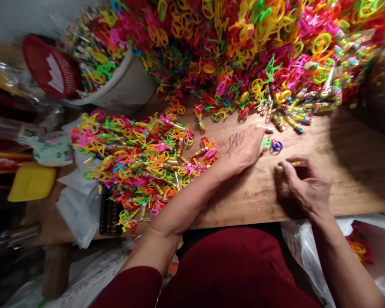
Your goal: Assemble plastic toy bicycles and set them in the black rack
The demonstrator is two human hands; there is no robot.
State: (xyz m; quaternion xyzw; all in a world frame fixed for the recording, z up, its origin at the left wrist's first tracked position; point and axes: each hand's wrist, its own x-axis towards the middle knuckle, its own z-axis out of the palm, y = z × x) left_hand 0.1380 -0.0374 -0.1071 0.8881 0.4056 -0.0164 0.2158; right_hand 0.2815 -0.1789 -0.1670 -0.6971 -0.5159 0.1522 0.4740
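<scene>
My right hand (pixel 311 184) is closed, pinching a small yellow-and-blue candy tube (pixel 295 163) between thumb and fingers just above the wooden table. To its left, my left hand (pixel 244 147) rests low over the tabletop, palm down, with fingers curled and partly hidden under it. Right at its fingertips are a bright green plastic piece (pixel 267 142) and a thin clear-ended tube (pixel 268 129); whether the fingers grip either is hidden. A dark blue plastic ring (pixel 276 146) with some pink lies between the two hands.
A large heap of coloured plastic pieces (pixel 208 47) covers the back, with filled tubes (pixel 290 117) at its front. Another pile (pixel 141 158) spreads to the left. Beyond stand a white tub (pixel 128 81) and a red basket (pixel 48 64). A yellow scoop-like item (pixel 32 182) lies far left.
</scene>
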